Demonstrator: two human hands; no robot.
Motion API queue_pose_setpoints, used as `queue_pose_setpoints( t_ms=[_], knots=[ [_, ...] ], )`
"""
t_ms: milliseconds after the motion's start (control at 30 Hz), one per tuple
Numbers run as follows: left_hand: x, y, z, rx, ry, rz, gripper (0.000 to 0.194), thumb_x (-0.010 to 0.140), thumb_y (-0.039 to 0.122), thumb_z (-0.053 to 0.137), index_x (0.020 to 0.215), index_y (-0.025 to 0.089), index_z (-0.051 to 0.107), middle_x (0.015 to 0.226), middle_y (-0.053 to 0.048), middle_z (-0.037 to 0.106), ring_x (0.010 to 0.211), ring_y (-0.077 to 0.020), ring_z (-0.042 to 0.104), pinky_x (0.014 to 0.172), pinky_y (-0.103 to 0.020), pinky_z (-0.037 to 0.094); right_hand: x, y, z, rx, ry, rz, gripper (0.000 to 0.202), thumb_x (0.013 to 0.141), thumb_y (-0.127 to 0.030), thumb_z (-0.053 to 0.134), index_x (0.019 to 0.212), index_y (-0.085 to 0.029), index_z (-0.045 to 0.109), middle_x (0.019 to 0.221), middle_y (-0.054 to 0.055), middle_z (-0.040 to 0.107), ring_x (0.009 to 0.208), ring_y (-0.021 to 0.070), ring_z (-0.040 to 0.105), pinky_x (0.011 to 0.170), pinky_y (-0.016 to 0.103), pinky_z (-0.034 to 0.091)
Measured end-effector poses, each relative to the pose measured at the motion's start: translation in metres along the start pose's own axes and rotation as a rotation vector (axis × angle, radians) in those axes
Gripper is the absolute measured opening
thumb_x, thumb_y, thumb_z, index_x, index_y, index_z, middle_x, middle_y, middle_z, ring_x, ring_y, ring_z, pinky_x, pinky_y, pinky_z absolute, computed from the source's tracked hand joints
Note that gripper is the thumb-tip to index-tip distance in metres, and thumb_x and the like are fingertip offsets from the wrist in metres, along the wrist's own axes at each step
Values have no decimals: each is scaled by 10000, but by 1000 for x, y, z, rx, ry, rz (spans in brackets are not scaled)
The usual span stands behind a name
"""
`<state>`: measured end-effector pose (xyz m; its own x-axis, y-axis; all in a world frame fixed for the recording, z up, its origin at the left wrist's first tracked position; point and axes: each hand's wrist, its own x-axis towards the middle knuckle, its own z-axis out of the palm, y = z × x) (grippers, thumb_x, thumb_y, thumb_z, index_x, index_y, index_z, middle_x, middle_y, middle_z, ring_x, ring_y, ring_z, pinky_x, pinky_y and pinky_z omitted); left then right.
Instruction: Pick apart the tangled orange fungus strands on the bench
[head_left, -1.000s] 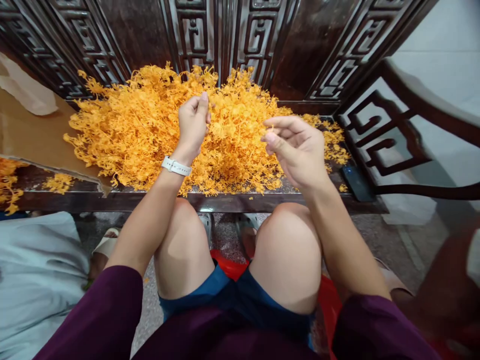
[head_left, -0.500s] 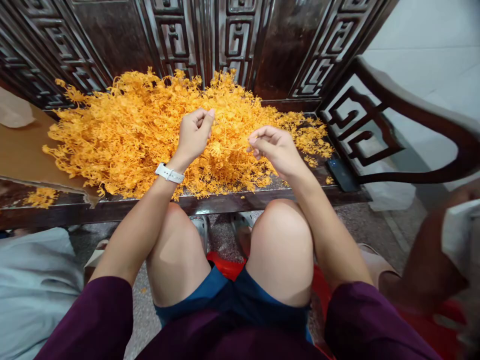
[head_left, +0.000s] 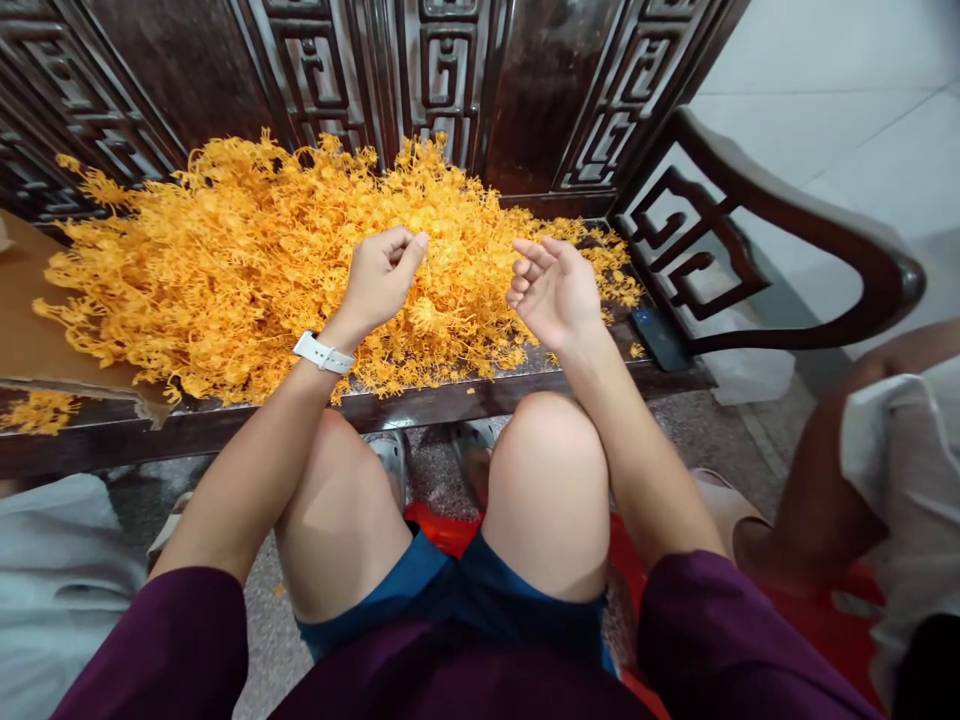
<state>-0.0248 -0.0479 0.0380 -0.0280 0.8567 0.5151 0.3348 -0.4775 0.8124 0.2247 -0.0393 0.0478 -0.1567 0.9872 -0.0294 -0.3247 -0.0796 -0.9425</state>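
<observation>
A big heap of orange plastic flower sprigs (head_left: 247, 270) is spread along a dark wooden bench. My left hand (head_left: 384, 275), with a pale watch band at the wrist, is over the middle of the heap. Its thumb and forefinger pinch what looks like an orange flower sprig (head_left: 429, 315), whose head shows just below the fingers; the gripped part is hidden. To the right, my right hand (head_left: 559, 290) is turned partly palm up over the heap's right part. Its fingers are loosely curled and apart, with nothing visible in them.
The bench (head_left: 480, 397) has a carved back and a curved armrest (head_left: 832, 220) at right. A dark phone (head_left: 660, 338) lies by the armrest. Cardboard (head_left: 67, 340) is at the left end. Other people sit close on both sides.
My right hand has parted from its pinch, turning palm up with the fingers loosened. My left hand keeps its pinch. The whole view has shifted slightly, with the bench sliding left in the picture.
</observation>
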Motion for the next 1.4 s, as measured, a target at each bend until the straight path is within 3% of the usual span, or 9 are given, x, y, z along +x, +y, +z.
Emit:
queue_pose_setpoints(
  t_ms=[267, 567, 733, 867, 1100, 1167, 1267, 1333, 1400],
  knots=[
    [-8, 16, 2, 143, -154, 77, 512, 1035, 575, 638, 665, 234, 542, 593, 23, 459, 584, -138, 341, 647, -360, 248, -6, 12, 22, -285, -64, -325, 483, 800, -670, 952, 1035, -308, 736, 826, -17, 606, 641, 135, 507, 541, 304, 428],
    [-9, 16, 0, 217, -273, 164, 452, 1055, 538, 634, 725, 230, 628, 624, 17, 528, 586, -146, 439, 668, -344, 301, -14, 5, 24, -367, -85, -411, 526, 856, -751, 863, 818, -260, 676, 733, 2, 564, 665, 162, 466, 595, 325, 419],
    [-3, 15, 2, 123, -248, 146, 318, 1019, 352, 664, 727, 224, 668, 651, 14, 625, 620, -139, 515, 679, -313, 366, -31, -3, 34, -458, -351, -422, 556, 810, -749, 901, 803, -240, 677, 762, 6, 571, 694, 163, 460, 648, 332, 411],
    [-7, 21, 2, 134, -290, 137, 226, 923, 163, 620, 717, 212, 699, 673, 12, 687, 630, -130, 545, 676, -300, 379, -41, -4, 39, -503, -520, -405, 521, 881, -702, 865, 797, -232, 657, 740, -7, 530, 686, 158, 417, 638, 326, 359],
    [-14, 29, 1, 288, -362, 188, 245, 898, 139, 575, 733, 197, 746, 730, -10, 773, 648, -139, 622, 692, -301, 416, -40, -5, 32, -594, -622, -527, 359, 1003, -439, 825, 797, -177, 693, 701, -31, 585, 657, 116, 471, 660, 294, 373],
    [-10, 23, -1, 393, -358, 210, 256, 919, 142, 557, 762, 192, 754, 779, -33, 799, 693, -157, 657, 706, -314, 414, -49, -10, 37, -546, -749, -476, 295, 1005, -359, 829, 820, -148, 738, 739, -5, 684, 678, 114, 565, 678, 276, 422],
    [0, 7, -10, 520, -227, 159, 236, 948, 185, 577, 777, 199, 740, 739, -44, 753, 685, -172, 618, 691, -341, 360, -70, -18, 53, -449, -1243, -214, 164, 1022, -266, 804, 949, -119, 812, 915, 77, 832, 799, 149, 741, 741, 268, 518],
    [6, -3, -19, 434, -68, 69, 217, 969, 249, 625, 766, 206, 689, 663, -17, 648, 636, -153, 539, 669, -339, 338, -80, -18, 63, -538, -1494, -96, 107, 1036, -174, 756, 967, -113, 810, 934, 87, 839, 866, 161, 775, 800, 271, 540],
    [8, -7, -25, 299, 20, 11, 304, 998, 362, 646, 733, 216, 614, 615, 15, 510, 583, -134, 419, 617, -336, 291, -80, -14, 64, -641, -1493, -66, 79, 1027, -153, 755, 975, -113, 798, 837, 50, 801, 775, 132, 729, 740, 253, 509]
  ],
)
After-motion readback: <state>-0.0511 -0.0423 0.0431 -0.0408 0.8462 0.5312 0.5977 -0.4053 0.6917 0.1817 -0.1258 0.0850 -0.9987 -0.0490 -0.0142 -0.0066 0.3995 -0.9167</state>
